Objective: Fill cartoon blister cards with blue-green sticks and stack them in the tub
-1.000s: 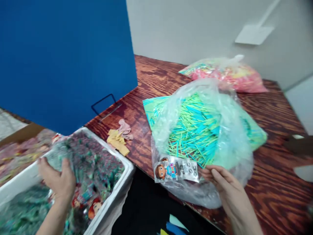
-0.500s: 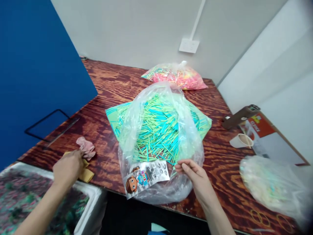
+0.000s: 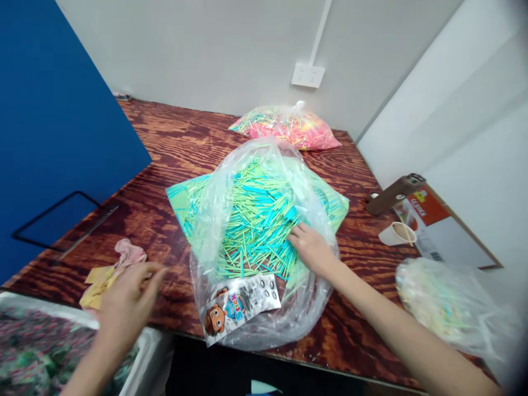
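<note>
- the thin green and blue sticks (image 3: pixel 256 214) lie in a messy heap in the wide mouth of a clear bag (image 3: pixel 214 236), in the middle of the worktop (image 3: pixel 181 132).
- the right hand (image 3: pixel 311 250) dips into the right side of the heap. its fingers are bent down at the sticks, but i cannot tell if they pinch any.
- the left hand (image 3: pixel 127 297) is over the near left part of the worktop, beside a pink cloth (image 3: pixel 130 254) and a yellow cloth (image 3: pixel 93 286). its thumb is spread away from its fingers, and i see nothing in it.
- a shiny packet (image 3: pixel 243 302) lies flat on the near edge of the clear bag.
- each stick looks very light and a bit stiff, and may bend or snap if squeezed hard. they look smooth, so a bunch could slide apart. fingertips around the middle of a few sticks should be a good hold.
- the packet looks thin, floppy and slippery. its side edges seem best to grab.
- the right hand's fingertips are partly lost among the sticks, and the bottom of the heap is hidden.
- the left hand is blurry. the white box (image 3: pixel 142 360) at the near left is cut off, and the stuff in it is too fuzzy to name.
</note>
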The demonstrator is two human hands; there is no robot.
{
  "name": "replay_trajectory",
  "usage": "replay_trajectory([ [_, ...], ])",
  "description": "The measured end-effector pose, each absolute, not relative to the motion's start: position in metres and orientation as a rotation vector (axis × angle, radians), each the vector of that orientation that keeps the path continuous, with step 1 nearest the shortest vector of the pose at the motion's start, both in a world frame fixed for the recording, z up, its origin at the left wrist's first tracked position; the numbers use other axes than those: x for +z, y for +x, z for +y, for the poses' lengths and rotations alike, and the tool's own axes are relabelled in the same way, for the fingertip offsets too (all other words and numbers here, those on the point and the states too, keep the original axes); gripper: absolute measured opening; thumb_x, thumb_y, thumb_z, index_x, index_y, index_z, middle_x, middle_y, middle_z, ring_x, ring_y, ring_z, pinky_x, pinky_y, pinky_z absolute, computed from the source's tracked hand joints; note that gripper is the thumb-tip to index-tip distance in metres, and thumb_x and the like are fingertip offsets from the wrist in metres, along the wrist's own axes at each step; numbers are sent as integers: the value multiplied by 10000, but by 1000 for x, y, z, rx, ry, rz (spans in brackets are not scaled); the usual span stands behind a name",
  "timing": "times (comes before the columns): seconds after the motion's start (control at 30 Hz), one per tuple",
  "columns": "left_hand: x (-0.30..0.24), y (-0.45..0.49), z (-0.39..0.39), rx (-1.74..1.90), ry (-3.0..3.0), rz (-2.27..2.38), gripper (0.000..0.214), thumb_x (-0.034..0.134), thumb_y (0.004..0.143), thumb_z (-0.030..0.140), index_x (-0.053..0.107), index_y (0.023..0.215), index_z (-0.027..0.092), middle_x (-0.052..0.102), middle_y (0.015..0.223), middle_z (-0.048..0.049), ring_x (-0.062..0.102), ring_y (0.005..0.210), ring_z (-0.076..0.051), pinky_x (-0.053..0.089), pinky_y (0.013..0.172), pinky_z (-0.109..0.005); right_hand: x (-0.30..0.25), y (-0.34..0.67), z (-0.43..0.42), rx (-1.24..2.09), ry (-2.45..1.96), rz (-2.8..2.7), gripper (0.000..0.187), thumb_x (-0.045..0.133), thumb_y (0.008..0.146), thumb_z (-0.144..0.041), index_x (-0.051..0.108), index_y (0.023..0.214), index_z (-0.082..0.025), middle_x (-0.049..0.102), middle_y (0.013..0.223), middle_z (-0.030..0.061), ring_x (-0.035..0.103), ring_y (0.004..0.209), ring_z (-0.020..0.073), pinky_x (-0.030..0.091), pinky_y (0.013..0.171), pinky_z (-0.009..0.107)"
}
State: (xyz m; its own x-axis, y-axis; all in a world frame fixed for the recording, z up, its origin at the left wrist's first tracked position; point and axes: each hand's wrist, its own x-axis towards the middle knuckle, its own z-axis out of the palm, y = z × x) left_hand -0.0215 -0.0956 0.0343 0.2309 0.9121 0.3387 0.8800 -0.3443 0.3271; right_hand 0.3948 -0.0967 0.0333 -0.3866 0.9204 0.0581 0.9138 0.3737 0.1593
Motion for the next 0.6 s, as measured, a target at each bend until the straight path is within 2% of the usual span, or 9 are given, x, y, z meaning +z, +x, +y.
replay_trajectory([
  [0.07, 36, 24, -116, 715, 2423, 1354, 205, 458, 957, 324, 579, 830, 219, 638, 795, -18, 609, 739, -183, 482, 709, -298, 33, 393, -94, 355, 1569, 2606, 138, 524, 926, -117, 655, 898, -149, 632, 915, 113, 509, 892, 268, 377, 734, 370],
  [0.1, 33, 46, -125, 660, 2440, 1199, 207, 449, 963, 283, 579, 815, 219, 642, 801, -19, 610, 766, -180, 483, 782, -315, 32, 392, -93, 389, 1524, 2618, 131, 525, 926, -120, 652, 912, -148, 630, 917, 113, 502, 891, 271, 364, 732, 375],
  [0.17, 22, 83, -138, 613, 2492, 1053, 146, 470, 948, 225, 608, 900, 224, 668, 937, -44, 613, 906, -208, 429, 964, -407, 32, 392, -89, 426, 1446, 2643, 137, 520, 930, -119, 648, 899, -155, 625, 908, 110, 493, 890, 270, 346, 744, 381],
  [0.2, 15, 96, -141, 588, 2506, 1099, 125, 522, 925, 241, 611, 1011, 222, 659, 1031, -72, 593, 988, -245, 419, 968, -443, 32, 393, -88, 430, 1406, 2661, 146, 515, 932, -120, 647, 884, -160, 622, 896, 107, 490, 888, 269, 340, 753, 383],
  [0.3, -2, 116, -141, 506, 2464, 1268, 220, 625, 865, 289, 593, 1069, 213, 625, 1034, -94, 556, 985, -294, 446, 853, -456, 33, 400, -84, 390, 1309, 2737, 172, 500, 939, -119, 642, 860, -174, 619, 866, 97, 484, 874, 263, 332, 764, 381],
  [0.6, -6, 119, -128, 568, 2174, 1305, 94, 607, 847, 179, 527, 878, 217, 577, 879, -34, 558, 867, -234, 433, 740, -356, 29, 413, -81, 205, 1516, 2831, 233, 405, 1000, -160, 629, 938, -140, 630, 878, 96, 503, 855, 234, 345, 778, 350],
])
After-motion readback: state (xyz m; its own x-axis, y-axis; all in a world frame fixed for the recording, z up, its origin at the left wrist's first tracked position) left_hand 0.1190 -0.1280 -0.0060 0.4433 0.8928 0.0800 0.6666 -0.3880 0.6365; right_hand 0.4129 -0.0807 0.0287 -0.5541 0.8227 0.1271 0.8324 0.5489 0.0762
